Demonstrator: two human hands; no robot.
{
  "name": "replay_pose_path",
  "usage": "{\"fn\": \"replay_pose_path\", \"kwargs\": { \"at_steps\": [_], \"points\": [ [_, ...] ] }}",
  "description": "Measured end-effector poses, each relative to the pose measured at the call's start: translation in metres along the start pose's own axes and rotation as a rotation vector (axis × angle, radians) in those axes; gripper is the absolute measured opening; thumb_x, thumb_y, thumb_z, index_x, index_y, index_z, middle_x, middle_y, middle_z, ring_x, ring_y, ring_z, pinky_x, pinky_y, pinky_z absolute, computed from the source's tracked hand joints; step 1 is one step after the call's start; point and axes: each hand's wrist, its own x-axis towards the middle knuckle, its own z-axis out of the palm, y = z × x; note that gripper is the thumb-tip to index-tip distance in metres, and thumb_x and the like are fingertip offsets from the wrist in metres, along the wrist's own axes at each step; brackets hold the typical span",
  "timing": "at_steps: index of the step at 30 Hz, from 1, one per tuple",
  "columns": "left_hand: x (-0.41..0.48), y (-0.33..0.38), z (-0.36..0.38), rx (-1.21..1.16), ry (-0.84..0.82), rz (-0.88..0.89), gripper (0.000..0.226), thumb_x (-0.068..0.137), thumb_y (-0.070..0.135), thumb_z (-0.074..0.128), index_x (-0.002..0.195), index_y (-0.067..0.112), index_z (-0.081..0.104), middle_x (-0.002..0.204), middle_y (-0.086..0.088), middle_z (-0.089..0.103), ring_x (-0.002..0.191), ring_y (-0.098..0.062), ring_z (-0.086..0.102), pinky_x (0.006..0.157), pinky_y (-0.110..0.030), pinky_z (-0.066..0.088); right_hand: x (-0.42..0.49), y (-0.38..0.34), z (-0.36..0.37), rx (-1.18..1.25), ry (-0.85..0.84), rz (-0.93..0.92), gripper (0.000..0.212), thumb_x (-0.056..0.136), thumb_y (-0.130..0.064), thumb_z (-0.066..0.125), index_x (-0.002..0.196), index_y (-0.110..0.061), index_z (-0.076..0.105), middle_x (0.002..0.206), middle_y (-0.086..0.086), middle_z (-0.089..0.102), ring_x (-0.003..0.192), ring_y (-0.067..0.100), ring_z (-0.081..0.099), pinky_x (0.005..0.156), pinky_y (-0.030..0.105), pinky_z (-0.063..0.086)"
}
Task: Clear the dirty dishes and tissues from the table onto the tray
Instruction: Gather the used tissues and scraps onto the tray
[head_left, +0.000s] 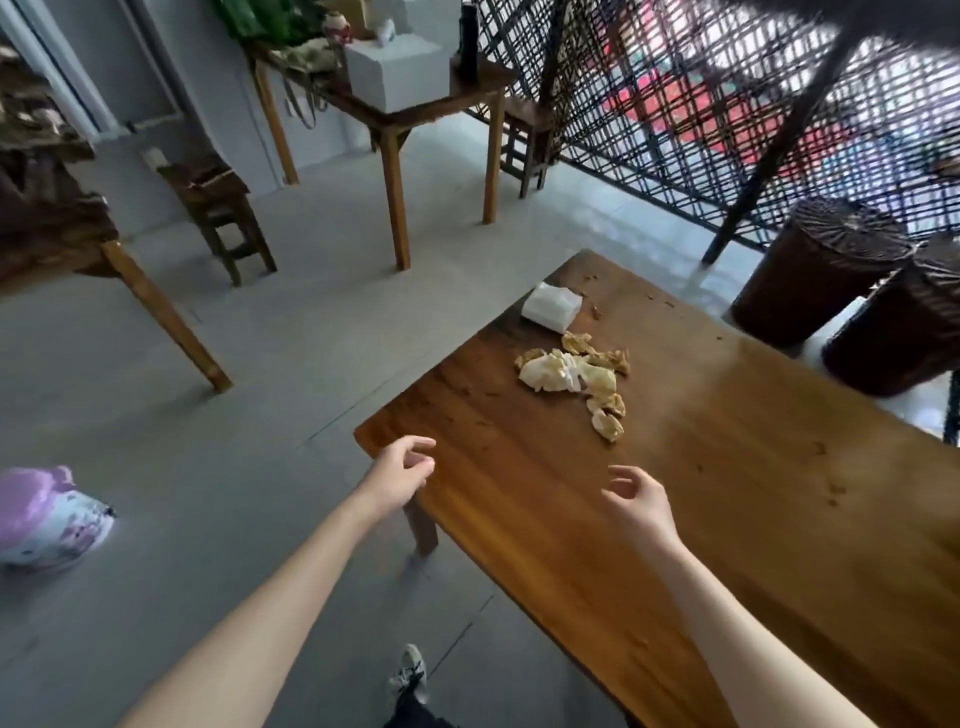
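Observation:
A pile of crumpled, stained tissues (576, 375) lies on the brown wooden table (727, 493), toward its far left part. Beyond the pile, near the far corner, sits a white tissue pack (551, 307). My left hand (402, 475) hovers over the table's near left corner, fingers loosely curled and holding nothing. My right hand (636, 501) hangs above the tabletop to the right, also loosely curled and empty. Both hands are short of the tissues. No tray and no dishes are in view.
Two dark wicker baskets (821, 270) stand on the floor past the table's right side. Another wooden table with a white box (397, 73) stands at the back, stools beside it. A pink and white bag (49, 514) lies on the floor at left.

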Motion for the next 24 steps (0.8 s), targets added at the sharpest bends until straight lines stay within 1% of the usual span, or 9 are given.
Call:
{"fn": "replay_pose_path", "kwargs": {
  "at_steps": [1,3,6,9,13,16,20,22,24],
  "points": [
    [0.014,0.001,-0.013,0.02,-0.009,-0.006,0.024,0.095,0.014,0.055,0.119,0.018,0.056,0.111,-0.009,0.06,0.098,-0.025,0.063,0.091,-0.039,0.053,0.005,-0.007,0.003,0.002,0.036,0.019,0.033,0.084,-0.009,0.066,0.116,-0.015,0.061,0.105,0.007,0.065,0.09,0.021,0.064,0.072,0.037,0.056],
    [0.037,0.005,-0.032,0.053,-0.045,-0.008,0.026,0.095,0.014,0.054,0.121,0.016,0.055,0.107,-0.008,0.06,0.091,-0.021,0.063,0.085,-0.032,0.053,0.013,-0.019,0.007,0.005,0.104,0.048,0.033,0.083,-0.009,0.066,0.116,-0.014,0.061,0.105,0.009,0.066,0.087,0.018,0.063,0.067,0.029,0.052],
    [0.067,0.014,-0.044,0.082,-0.094,0.01,0.023,0.096,0.017,0.054,0.119,0.021,0.056,0.106,-0.004,0.06,0.088,-0.018,0.063,0.078,-0.026,0.05,0.022,-0.031,0.019,0.011,0.159,0.08,0.034,0.083,-0.01,0.066,0.117,-0.012,0.061,0.106,0.01,0.066,0.09,0.019,0.062,0.067,0.024,0.046],
    [0.092,0.025,-0.042,0.094,-0.148,0.038,0.02,0.096,0.018,0.054,0.114,0.027,0.055,0.108,-0.006,0.06,0.089,-0.019,0.062,0.079,-0.032,0.049,0.028,-0.036,0.027,0.024,0.192,0.12,0.034,0.083,-0.01,0.066,0.117,-0.012,0.062,0.107,0.01,0.066,0.093,0.021,0.063,0.074,0.03,0.05],
    [0.117,0.041,-0.029,0.135,-0.181,0.087,0.021,0.094,0.017,0.055,0.11,0.029,0.056,0.107,-0.004,0.062,0.1,-0.021,0.061,0.093,-0.04,0.051,0.04,-0.034,0.025,-0.013,0.239,0.136,0.034,0.082,-0.01,0.065,0.116,-0.013,0.061,0.111,0.008,0.064,0.102,0.02,0.06,0.085,0.031,0.048],
    [0.135,0.055,-0.014,0.209,-0.186,0.137,0.023,0.092,0.015,0.056,0.111,0.03,0.056,0.107,-0.001,0.063,0.101,-0.017,0.06,0.086,-0.029,0.049,0.058,-0.031,0.025,-0.069,0.244,0.117,0.036,0.082,-0.01,0.065,0.118,-0.012,0.06,0.115,0.006,0.062,0.109,0.021,0.057,0.092,0.031,0.045],
    [0.157,0.071,0.013,0.296,-0.196,0.168,0.029,0.093,0.014,0.055,0.12,0.024,0.056,0.115,-0.001,0.06,0.1,-0.016,0.058,0.075,-0.019,0.045,0.094,-0.024,0.026,-0.193,0.201,0.038,0.042,0.08,-0.012,0.066,0.121,-0.014,0.057,0.113,0.007,0.057,0.108,0.023,0.053,0.091,0.029,0.042],
    [0.165,0.077,0.026,0.355,-0.206,0.196,0.031,0.094,0.014,0.055,0.123,0.023,0.055,0.119,0.0,0.058,0.1,-0.013,0.057,0.068,-0.011,0.041,0.112,-0.021,0.027,-0.271,0.164,-0.024,0.046,0.081,-0.013,0.066,0.125,-0.017,0.055,0.123,0.006,0.053,0.112,0.024,0.05,0.094,0.031,0.042],
    [0.174,0.085,0.038,0.402,-0.23,0.231,0.033,0.095,0.015,0.054,0.127,0.022,0.053,0.127,-0.002,0.054,0.107,-0.013,0.054,0.075,-0.013,0.043,0.129,-0.019,0.028,-0.365,0.155,-0.096,0.048,0.083,-0.017,0.064,0.13,-0.018,0.052,0.134,0.006,0.048,0.117,0.028,0.048,0.097,0.038,0.044]
  ]
}}
